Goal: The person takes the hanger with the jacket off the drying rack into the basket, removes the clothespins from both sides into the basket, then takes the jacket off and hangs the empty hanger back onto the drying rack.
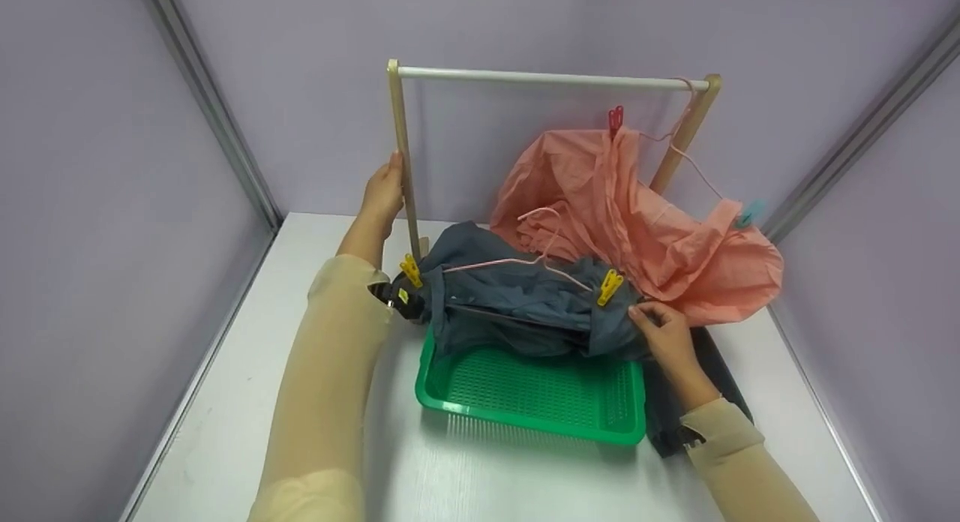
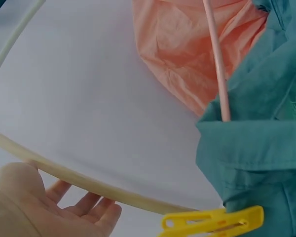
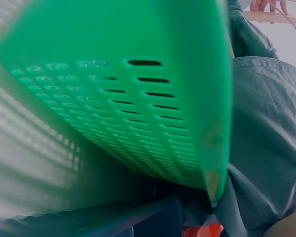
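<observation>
My left hand (image 1: 384, 186) grips the left wooden post (image 1: 406, 158) of a clothes rack, thumb and fingers around it. A blue-grey garment (image 1: 517, 334) with a wide waistband lies bunched over the back of a green basket (image 1: 525, 432). It is fastened to a pink hanger (image 1: 495, 263) by two yellow clothespins (image 1: 610, 288), one at each end. My right hand (image 1: 667, 342) pinches the garment's right edge between thumb and index finger, just below the right clothespin. In the right wrist view that hand is mostly hidden, with the basket wall (image 3: 138, 98) filling much of the picture.
A salmon-pink cloth (image 1: 675, 267) hangs from another hanger at the rack's right end, held by a red clothespin (image 1: 616, 121) and a teal one (image 1: 748, 214). The rack has a white top bar (image 1: 547, 76). Dark fabric (image 1: 724, 372) lies right of the basket. Pale walls enclose the white table (image 1: 480, 477).
</observation>
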Motion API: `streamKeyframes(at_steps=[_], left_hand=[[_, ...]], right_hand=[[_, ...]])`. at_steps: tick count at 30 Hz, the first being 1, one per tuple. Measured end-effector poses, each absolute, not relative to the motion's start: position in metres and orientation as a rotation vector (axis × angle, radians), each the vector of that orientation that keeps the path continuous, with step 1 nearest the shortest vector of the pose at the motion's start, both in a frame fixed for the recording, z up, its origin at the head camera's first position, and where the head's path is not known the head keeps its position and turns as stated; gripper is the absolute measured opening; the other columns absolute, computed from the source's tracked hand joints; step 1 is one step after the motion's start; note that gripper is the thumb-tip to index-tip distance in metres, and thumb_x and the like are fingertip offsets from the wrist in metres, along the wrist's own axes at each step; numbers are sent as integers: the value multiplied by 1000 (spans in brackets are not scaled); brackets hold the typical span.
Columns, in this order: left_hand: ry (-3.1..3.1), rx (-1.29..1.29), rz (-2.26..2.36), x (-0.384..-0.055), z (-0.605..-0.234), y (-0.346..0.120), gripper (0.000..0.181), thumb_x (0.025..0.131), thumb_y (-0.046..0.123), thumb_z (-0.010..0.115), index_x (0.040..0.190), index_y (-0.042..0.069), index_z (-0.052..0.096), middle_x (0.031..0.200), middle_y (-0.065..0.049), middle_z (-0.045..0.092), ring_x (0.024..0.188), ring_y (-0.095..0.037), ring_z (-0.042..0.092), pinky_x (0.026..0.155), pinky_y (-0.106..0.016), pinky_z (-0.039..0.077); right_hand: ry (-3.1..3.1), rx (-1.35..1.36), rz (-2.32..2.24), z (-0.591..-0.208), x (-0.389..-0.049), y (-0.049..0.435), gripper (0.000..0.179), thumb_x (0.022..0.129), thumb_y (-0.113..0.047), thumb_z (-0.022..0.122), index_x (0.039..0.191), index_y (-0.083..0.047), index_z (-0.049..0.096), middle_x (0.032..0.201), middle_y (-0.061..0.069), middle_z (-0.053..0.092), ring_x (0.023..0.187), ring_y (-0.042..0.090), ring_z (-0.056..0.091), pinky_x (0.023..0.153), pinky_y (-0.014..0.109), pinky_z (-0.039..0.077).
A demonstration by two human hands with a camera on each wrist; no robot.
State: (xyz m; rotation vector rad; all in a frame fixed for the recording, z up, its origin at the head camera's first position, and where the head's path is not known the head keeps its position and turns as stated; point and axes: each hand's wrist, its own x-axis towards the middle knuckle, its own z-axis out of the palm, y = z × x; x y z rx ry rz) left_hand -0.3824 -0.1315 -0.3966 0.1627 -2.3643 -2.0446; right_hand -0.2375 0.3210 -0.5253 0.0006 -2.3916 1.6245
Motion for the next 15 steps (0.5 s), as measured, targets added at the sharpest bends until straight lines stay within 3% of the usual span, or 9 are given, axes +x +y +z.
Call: streamKeyframes(at_steps=[7,15], left_hand=[[-2404,152,-1977,-373,-411,-138,66,108,52,27,151,3,35,148,-18,44,138,-32,43,114,-45,34],[-2439,102,-1908,-354,-432,-147,64,109,49,29,148,0,38,145,-21,47,136,-36,46,113,-49,34]], right_hand=[[-2404,11,1668,-536,-234,321,23,97,-13,68,101,9,68,89,2,64,85,13,54,79,20,45],[-2416,-19,1721,-535,-231,323,18,97,-8,67,100,10,68,85,1,62,81,12,54,76,21,45]])
